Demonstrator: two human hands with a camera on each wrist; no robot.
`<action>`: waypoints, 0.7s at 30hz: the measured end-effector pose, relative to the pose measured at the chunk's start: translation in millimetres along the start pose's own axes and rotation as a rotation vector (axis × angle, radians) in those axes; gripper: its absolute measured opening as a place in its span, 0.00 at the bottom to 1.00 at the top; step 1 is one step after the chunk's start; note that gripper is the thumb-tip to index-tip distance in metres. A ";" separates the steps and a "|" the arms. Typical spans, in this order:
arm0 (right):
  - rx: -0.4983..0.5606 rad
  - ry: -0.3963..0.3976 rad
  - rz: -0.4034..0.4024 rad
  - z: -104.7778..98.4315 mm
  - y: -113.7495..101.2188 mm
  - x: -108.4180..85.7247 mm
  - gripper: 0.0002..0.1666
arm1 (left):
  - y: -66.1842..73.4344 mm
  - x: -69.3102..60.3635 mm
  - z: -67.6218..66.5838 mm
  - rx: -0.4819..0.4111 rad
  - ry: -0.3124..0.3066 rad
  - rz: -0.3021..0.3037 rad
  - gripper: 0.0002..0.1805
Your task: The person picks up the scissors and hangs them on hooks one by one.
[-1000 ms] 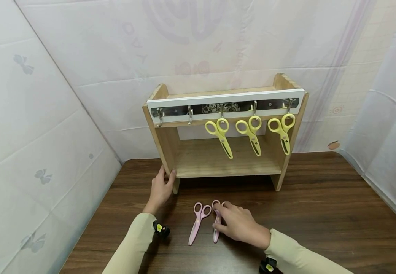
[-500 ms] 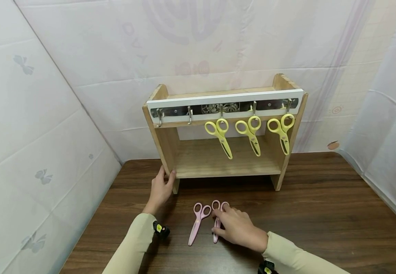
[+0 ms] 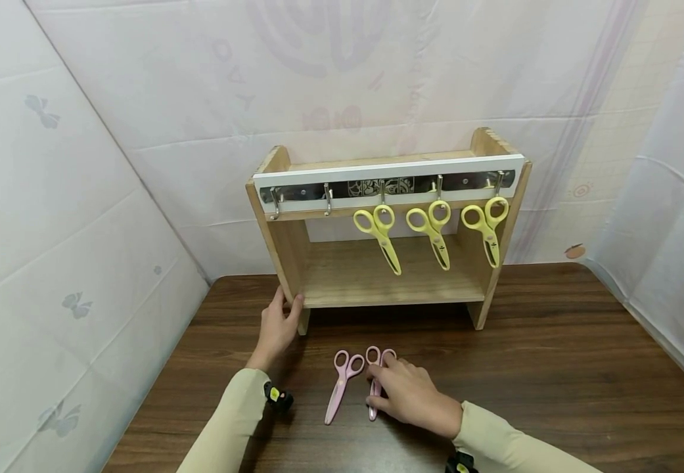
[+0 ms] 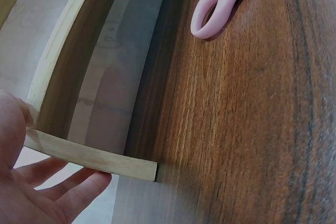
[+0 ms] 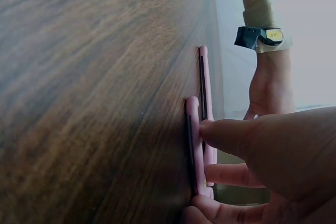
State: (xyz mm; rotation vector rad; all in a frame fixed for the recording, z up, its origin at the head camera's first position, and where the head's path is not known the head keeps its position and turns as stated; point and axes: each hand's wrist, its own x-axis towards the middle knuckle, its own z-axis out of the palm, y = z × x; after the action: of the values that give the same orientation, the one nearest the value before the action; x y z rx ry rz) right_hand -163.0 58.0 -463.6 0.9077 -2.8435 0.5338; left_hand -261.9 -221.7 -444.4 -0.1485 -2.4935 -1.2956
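My left hand (image 3: 275,332) grips the lower left side panel of a wooden shelf (image 3: 342,279), thumb in front and fingers behind the wood. On the table, two pairs of pink scissors lie before the shelf, handles toward it. My right hand (image 3: 417,397) is over the right pair of pink scissors (image 3: 375,389), pinching its blade area between thumb and fingers; part of it is hidden. The left pair of pink scissors (image 3: 340,382) lies untouched beside it. In the right wrist view, my thumb (image 5: 226,134) touches the near pink scissors' edge.
A white hook rail (image 3: 294,177) runs along the shelf's upper front. Yellow scissors (image 3: 382,238), more yellow scissors (image 3: 434,231) and a third yellow pair (image 3: 487,228) hang from its middle and right hooks. The two left hooks hold nothing. Patterned cloth (image 3: 188,118) covers the walls behind.
My right hand has shifted very slightly left over the right pink scissors, whose right handle loop now shows more. The left hand keeps its place on the shelf.
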 end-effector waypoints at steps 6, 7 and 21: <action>-0.015 -0.053 -0.024 -4.6 2.5 -2.6 0.17 | 0.8 0.1 -1.5 0.001 -0.008 -0.009 0.25; -0.017 -0.060 -0.032 -6.0 3.3 -3.7 0.17 | 0.8 0.2 -1.5 0.001 -0.007 -0.009 0.25; 0.000 -0.064 -0.110 -19.5 23.7 -22.9 0.28 | -1.1 1.0 -0.6 0.005 0.008 -0.002 0.23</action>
State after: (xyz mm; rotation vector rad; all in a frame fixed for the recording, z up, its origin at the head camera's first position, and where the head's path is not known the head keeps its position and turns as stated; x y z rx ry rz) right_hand -158.1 95.4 -457.2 1.0925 -2.8288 0.5000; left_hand -263.0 -222.9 -444.6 -0.1393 -2.4903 -1.2876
